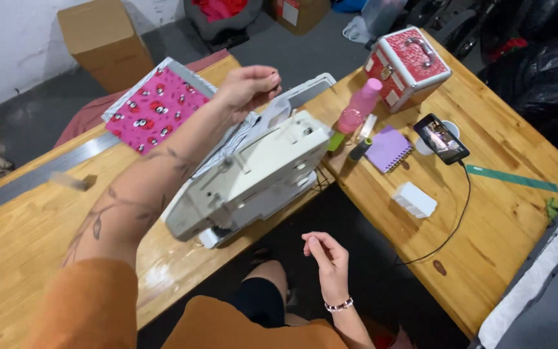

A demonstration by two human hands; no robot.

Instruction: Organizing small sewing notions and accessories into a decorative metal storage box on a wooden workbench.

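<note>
A white sewing machine stands at the table's front edge, seen from above. My left hand is stretched over its far side, fingers curled in, just above a grey striped cloth lying at the machine. Whether the fingers pinch something small I cannot tell. My right hand hovers low in front of the table over my lap, thumb and fingertips drawn together, with a bead bracelet on the wrist. Nothing is plainly visible in it.
A pink patterned fabric and a long metal ruler lie on the left of the wooden table. To the right are a pink bottle, a red case, a purple notebook, a phone on a cable, a white box and a green ruler.
</note>
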